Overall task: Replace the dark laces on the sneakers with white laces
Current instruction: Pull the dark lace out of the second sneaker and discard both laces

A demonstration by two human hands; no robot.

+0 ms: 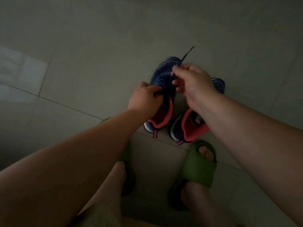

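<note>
Here, two blue knit sneakers stand side by side on the grey tiled floor (82, 71), heels and red-lined openings toward the person, toes pointing away; the long axis of each runs from near to far, leaning a little rightward at the toe. The left sneaker (161, 76) lies in plain sight from heel tab to toe; the right sneaker (183, 128) is largely hidden under the right forearm, only its heel, its collar and a bit of its toe showing. The left hand (145, 99) rests on the left sneaker's throat, fingers curled round the edge near the tongue, gripping it. The right hand (193, 84) is raised above the same shoe, thumb and forefinger pinching the dark lace (185, 57); the lace runs up from the eyelet area through the pinch, its free end sticking out up and to the right, away from the person, roughly along the shoe's own length. Nearer the person, two feet wear green slides (199, 167); the left one is mostly covered by the left forearm. The light is dim.
</note>
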